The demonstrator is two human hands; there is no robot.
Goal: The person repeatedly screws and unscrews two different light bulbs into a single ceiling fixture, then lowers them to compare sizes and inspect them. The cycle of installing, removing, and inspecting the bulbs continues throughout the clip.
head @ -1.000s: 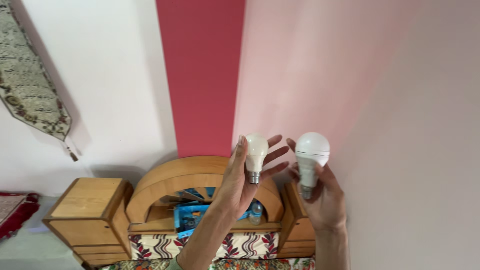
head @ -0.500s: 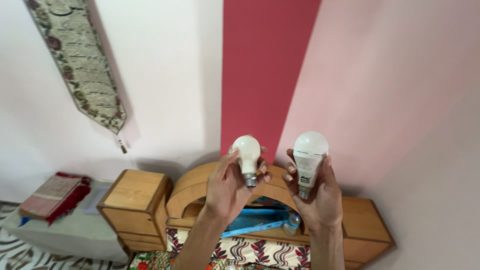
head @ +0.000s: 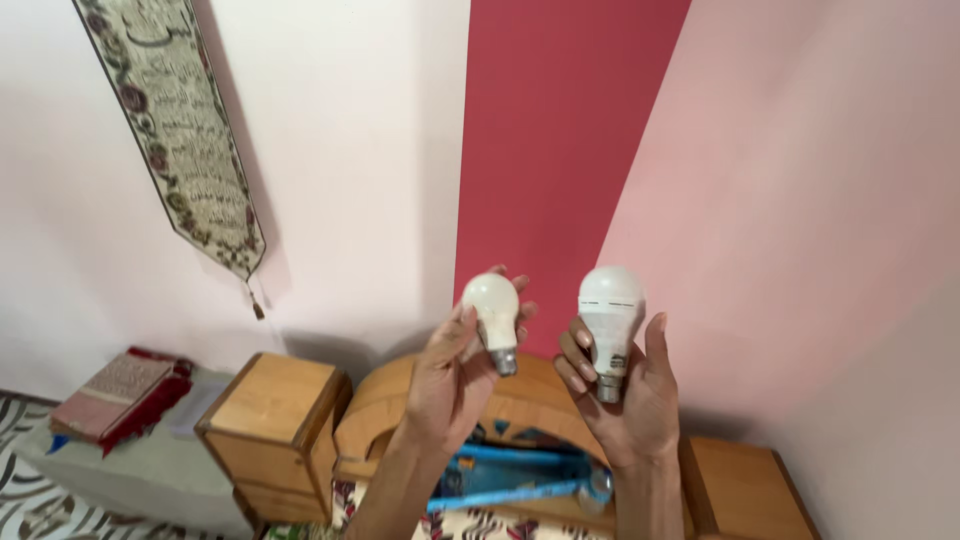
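My left hand (head: 452, 385) holds a small white light bulb (head: 493, 305) upright by its metal base, fingers wrapped around it. My right hand (head: 628, 405) holds a larger white light bulb (head: 610, 310) with a ribbed neck, also dome up, base down between thumb and fingers. The two bulbs are side by side, a short gap apart, raised in front of a red wall stripe (head: 560, 150).
Below the hands stands a wooden headboard (head: 400, 405) with an arched centre and box-shaped ends (head: 270, 420). Blue items (head: 520, 480) lie on its shelf. A woven wall hanging (head: 180, 140) hangs at upper left. A folded red cloth (head: 120, 385) lies at left.
The view has swung to the left, so the wall hanging and red cloth show more. Both hands stay raised with their bulbs; the left fingers have closed around the small bulb.
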